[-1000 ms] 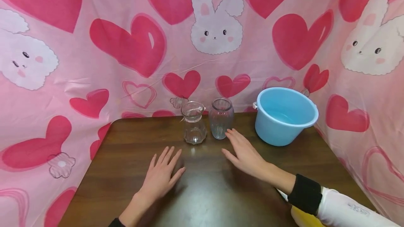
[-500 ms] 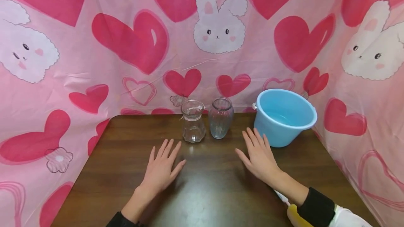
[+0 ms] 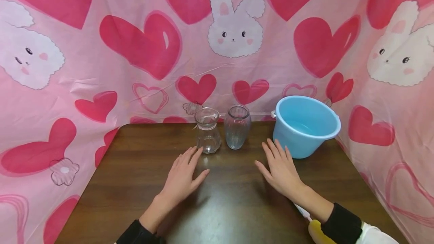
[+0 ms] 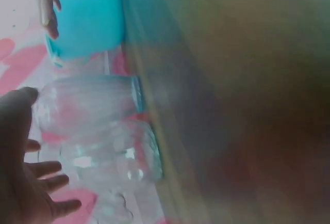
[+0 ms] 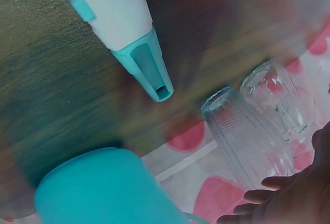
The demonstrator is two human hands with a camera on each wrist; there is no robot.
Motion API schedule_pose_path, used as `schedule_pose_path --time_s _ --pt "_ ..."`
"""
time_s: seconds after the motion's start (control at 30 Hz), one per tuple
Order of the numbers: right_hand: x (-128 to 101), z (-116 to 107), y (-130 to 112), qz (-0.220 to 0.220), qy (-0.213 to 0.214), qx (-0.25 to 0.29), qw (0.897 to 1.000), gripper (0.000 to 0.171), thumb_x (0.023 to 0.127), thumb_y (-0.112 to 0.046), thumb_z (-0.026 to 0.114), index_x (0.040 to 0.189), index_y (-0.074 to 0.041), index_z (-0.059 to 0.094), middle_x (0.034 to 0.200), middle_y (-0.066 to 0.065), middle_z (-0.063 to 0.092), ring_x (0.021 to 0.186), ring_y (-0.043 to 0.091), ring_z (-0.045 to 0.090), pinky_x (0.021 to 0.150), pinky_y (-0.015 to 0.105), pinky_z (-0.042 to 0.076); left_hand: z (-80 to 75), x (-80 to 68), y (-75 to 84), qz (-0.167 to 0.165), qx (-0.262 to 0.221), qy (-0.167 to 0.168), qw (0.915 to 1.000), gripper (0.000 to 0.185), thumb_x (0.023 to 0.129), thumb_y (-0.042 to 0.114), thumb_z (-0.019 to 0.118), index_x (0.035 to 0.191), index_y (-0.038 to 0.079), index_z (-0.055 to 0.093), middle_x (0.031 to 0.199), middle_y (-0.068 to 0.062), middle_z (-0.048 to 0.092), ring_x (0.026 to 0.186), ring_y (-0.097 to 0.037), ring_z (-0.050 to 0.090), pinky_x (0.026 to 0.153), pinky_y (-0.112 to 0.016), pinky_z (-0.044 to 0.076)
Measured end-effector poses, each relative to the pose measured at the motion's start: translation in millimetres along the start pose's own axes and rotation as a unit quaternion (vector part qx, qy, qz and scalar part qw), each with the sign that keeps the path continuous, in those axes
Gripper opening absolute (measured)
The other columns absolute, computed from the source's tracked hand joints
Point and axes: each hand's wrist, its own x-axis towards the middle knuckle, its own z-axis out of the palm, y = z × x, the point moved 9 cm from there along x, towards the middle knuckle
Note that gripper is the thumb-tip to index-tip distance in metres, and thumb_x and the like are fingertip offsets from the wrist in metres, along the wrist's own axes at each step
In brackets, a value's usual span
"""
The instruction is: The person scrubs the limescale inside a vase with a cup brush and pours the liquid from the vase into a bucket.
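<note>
My left hand (image 3: 181, 178) is held above the table with fingers extended and nothing in it. Its fingertips overlap the base of a clear glass vase (image 3: 208, 136) with a flared rim, tied round the neck. To that vase's right stands a ribbed glass vase (image 3: 237, 129), upright. My right hand (image 3: 281, 168) also has spread fingers and holds nothing; in the head view its fingertips reach the lower front of a light-blue bucket (image 3: 301, 146). In the left wrist view, the left hand's fingers (image 4: 54, 184) show beside the flared vase (image 4: 113, 154).
Partly under the right forearm lies an item with a yellow part (image 3: 318, 232); the right wrist view shows its white handle (image 5: 116, 12) with a teal hollow end. A dark wooden table (image 3: 135, 183) bears everything. A pink heart-and-rabbit cloth (image 3: 190, 59) hangs behind.
My right hand has moved right, from in front of the ribbed vase to in front of the bucket. My left hand has shifted forward and right, towards the flared vase.
</note>
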Motion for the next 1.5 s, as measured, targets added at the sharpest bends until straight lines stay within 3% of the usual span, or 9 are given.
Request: schedule_pose_path --time_s 0.17,0.33,0.53,0.67,0.83,0.97,1.07,1.3,1.5 --pt "-1 -3 5 0.003 0.004 -0.011 1.0 0.071 0.102 -0.046 0.062 0.152 0.001 0.046 0.162 0.025 0.038 0.153 0.046 0.027 0.12 0.069 0.02 3.4 35.6 18.7 0.01 -0.108 0.029 0.9937 0.074 0.095 0.045 0.074 0.155 0.011 0.045 0.15 -0.014 0.054 0.138 -0.032 0.053 0.107 -0.055 0.048" --pt "-4 -3 7 0.003 0.006 -0.012 1.0 0.07 0.101 -0.044 0.065 0.151 0.002 0.048 0.16 0.026 0.04 0.151 0.047 0.029 0.119 0.071 0.021 21.9 76.1 28.3 -0.025 -0.213 0.008 0.9766 0.085 0.094 0.045 0.076 0.16 0.009 0.036 0.158 -0.013 0.045 0.145 -0.029 0.046 0.114 -0.052 0.043" --pt "-7 -3 8 -0.001 0.006 -0.003 1.0 0.07 0.101 -0.043 0.065 0.151 0.002 0.048 0.16 0.027 0.04 0.151 0.049 0.03 0.117 0.072 0.022 44.5 112.1 37.5 -0.028 -0.241 0.021 0.97 0.11 0.086 0.041 0.086 0.165 0.004 0.018 0.168 -0.017 0.027 0.155 -0.032 0.029 0.121 -0.052 0.033" --pt "-9 -3 6 -0.005 0.001 -0.002 1.0 0.071 0.101 -0.044 0.065 0.152 0.002 0.047 0.161 0.027 0.038 0.149 0.05 0.032 0.116 0.073 0.023 61.5 128.3 32.0 -0.06 -0.264 0.046 0.9616 0.119 0.085 0.043 0.087 0.165 0.003 0.01 0.171 -0.018 0.017 0.158 -0.033 0.021 0.122 -0.051 0.029" --pt "-10 -3 2 -0.013 0.002 -0.005 1.0 0.072 0.1 -0.045 0.067 0.152 0.002 0.047 0.161 0.027 0.038 0.148 0.049 0.036 0.116 0.073 0.024 79.1 141.1 16.1 -0.112 -0.31 0.067 0.9417 0.125 0.08 0.049 0.089 0.166 0.006 0.009 0.173 -0.015 0.017 0.158 -0.033 0.019 0.123 -0.054 0.027" --pt "-10 -4 0 -0.016 0.004 -0.01 1.0 0.072 0.1 -0.044 0.067 0.151 0.002 0.047 0.161 0.027 0.038 0.146 0.048 0.039 0.115 0.073 0.026 87.1 148.1 8.3 -0.116 -0.346 0.078 0.9279 0.124 0.076 0.045 0.092 0.166 0.011 0.013 0.172 -0.01 0.022 0.157 -0.032 0.023 0.122 -0.057 0.028" --pt "-10 -5 1 -0.017 0.009 -0.009 1.0 0.072 0.1 -0.044 0.068 0.151 0.002 0.048 0.161 0.027 0.038 0.146 0.048 0.04 0.115 0.073 0.027 89.1 152.9 7.5 -0.111 -0.356 0.078 0.9244 0.121 0.076 0.041 0.093 0.166 0.014 0.016 0.169 -0.009 0.027 0.155 -0.031 0.028 0.121 -0.059 0.029" --pt "-9 -5 3 -0.014 0.025 -0.017 0.999 0.071 0.099 -0.043 0.069 0.151 0.002 0.048 0.159 0.028 0.041 0.145 0.048 0.04 0.114 0.072 0.029 84.1 160.1 15.1 -0.083 -0.349 0.09 0.9292 0.107 0.075 0.037 0.093 0.158 0.014 0.03 0.154 -0.01 0.043 0.145 -0.029 0.042 0.118 -0.055 0.036" --pt "-9 -7 6 -0.011 0.025 -0.034 0.999 0.07 0.1 -0.043 0.068 0.149 0.002 0.049 0.149 0.028 0.051 0.145 0.049 0.04 0.115 0.072 0.028 80.5 149.3 23.1 -0.056 -0.355 0.095 0.9286 0.106 0.07 0.035 0.096 0.154 0.013 0.034 0.148 -0.01 0.049 0.139 -0.027 0.047 0.115 -0.053 0.04"
